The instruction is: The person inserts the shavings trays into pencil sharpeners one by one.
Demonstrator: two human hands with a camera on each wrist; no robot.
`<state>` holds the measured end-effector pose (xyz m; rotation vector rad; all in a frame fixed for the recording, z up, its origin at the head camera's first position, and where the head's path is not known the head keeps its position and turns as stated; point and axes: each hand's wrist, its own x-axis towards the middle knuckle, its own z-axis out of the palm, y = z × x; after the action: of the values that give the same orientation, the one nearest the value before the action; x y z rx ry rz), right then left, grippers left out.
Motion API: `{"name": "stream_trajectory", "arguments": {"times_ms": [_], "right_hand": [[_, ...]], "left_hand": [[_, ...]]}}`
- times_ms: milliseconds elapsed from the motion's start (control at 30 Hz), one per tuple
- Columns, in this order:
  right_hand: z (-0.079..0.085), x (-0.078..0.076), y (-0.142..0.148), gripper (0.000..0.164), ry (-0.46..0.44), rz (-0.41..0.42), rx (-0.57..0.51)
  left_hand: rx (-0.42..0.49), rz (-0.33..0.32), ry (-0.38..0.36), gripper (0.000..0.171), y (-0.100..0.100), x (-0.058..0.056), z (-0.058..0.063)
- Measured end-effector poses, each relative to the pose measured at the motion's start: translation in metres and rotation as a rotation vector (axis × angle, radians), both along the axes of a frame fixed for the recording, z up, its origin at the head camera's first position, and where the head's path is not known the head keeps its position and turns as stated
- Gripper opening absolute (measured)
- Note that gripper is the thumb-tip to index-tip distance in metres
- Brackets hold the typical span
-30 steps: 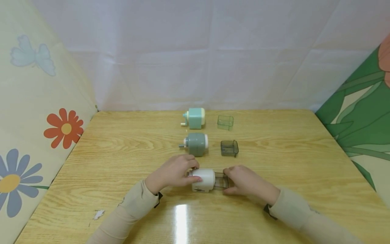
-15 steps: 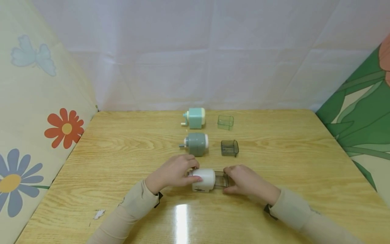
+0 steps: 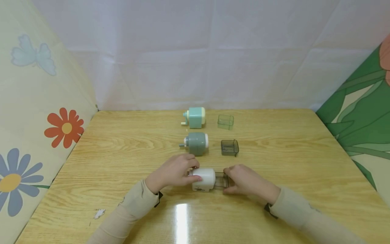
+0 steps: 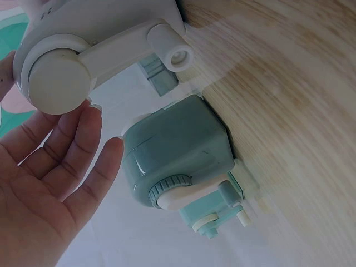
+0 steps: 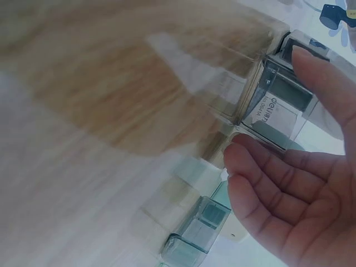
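Note:
A white crank pencil sharpener (image 3: 204, 179) sits on the table, its crank (image 4: 119, 50) facing the left wrist camera. My left hand (image 3: 174, 170) grips the sharpener's body from the left, thumb over the near top. To the right, my right hand (image 3: 248, 180) pinches a see-through smoky shavings drawer (image 3: 220, 181) between thumb and fingers. The drawer lies in line with the sharpener, its left end at the sharpener's right side; how far it reaches inside is hidden. In the right wrist view, the thumb and fingertips are at opposite sides of the drawer.
Behind the hands stands a grey-green sharpener (image 3: 197, 144), with a dark see-through drawer (image 3: 230, 148) to its right. Farther back are a mint sharpener (image 3: 195, 118) and a green see-through drawer (image 3: 225, 122). A white torn patch (image 3: 99, 214) marks the wooden table (image 3: 283, 142) at front left.

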<state>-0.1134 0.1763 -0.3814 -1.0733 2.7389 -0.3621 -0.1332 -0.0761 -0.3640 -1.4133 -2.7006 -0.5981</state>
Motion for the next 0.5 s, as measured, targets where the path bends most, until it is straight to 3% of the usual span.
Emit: {"name": "stream_trajectory", "arguments": {"times_ms": [500], "right_hand": [[0.0005,0.0043,-0.0071,0.045,-0.002,0.001,0.014]], "left_hand": [[0.004,-0.002,0.014,0.033,-0.0004,0.0004,0.0001]]}}
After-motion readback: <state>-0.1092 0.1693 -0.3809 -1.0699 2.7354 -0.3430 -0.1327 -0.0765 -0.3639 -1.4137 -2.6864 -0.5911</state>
